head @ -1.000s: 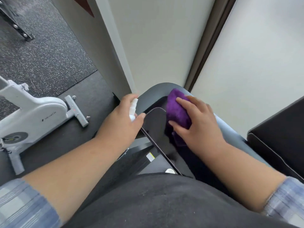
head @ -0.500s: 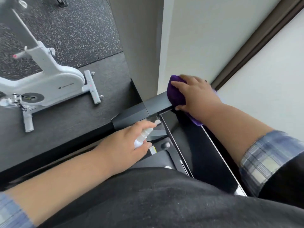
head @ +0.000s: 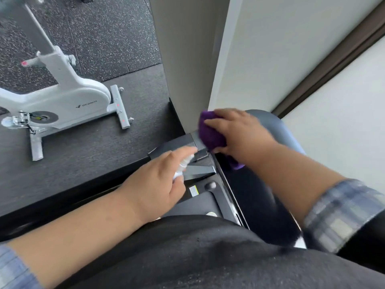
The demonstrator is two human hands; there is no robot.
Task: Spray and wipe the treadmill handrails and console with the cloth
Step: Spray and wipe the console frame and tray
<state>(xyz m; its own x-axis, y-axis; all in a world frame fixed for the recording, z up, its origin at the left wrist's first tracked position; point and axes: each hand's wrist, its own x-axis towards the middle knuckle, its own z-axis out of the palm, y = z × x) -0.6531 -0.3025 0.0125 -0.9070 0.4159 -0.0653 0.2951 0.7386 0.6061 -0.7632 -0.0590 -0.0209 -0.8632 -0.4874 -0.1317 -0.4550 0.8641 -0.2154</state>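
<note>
Your right hand [head: 239,134] presses the soft purple cloth [head: 210,132]; your left hand [head: 158,182] grips the small white spray bottle [head: 183,165].
The cloth looks limp and light, so bunch it under your palm; the bottle is likely slick, so hold its body.

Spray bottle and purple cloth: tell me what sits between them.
Head view: between the spray bottle and purple cloth, only the treadmill's dark handrail bar and grey bracket.

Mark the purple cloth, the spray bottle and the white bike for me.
purple cloth [head: 209,134], head view, on the bunched fabric left of the fingers.
spray bottle [head: 183,163], head view, on its white neck.
white bike [head: 68,99], head view, on the body housing.
</note>
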